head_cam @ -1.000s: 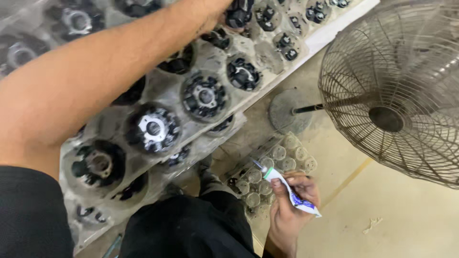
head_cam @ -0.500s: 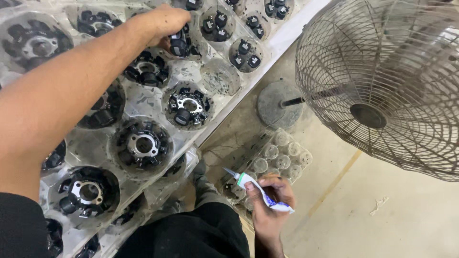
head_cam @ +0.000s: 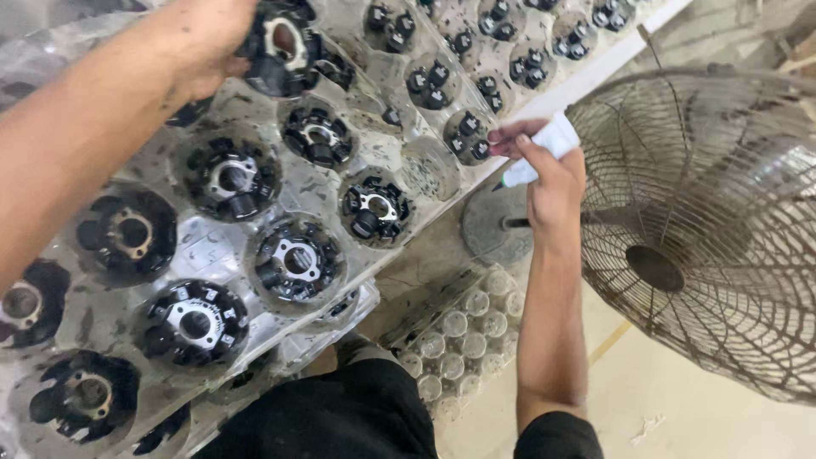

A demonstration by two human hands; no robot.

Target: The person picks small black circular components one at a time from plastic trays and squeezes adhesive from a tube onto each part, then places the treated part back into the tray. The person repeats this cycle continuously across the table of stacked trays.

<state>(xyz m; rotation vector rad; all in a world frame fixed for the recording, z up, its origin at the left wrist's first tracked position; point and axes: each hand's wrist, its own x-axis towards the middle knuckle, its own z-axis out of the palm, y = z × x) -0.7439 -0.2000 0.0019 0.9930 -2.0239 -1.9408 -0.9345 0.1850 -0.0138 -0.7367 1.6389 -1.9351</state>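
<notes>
Hands over a tray point(head_cam: 212, 255) of black parts.
Left hand point(head_cam: 208, 38) grasps a part point(head_cam: 280, 47); right hand point(head_cam: 552, 174) grips a tube point(head_cam: 544, 149).

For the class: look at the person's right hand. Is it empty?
No, the right hand grips a small white tube, its nozzle pointing toward the clear tray of black round parts.

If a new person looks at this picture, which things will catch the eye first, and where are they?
First, the clear plastic tray filling the left side, with round black metal parts in its pockets. At top left, the left hand has its grip on one black round part. To the right, the right hand holds a small white tube at the tray's edge, next to a dusty wire fan.
</notes>
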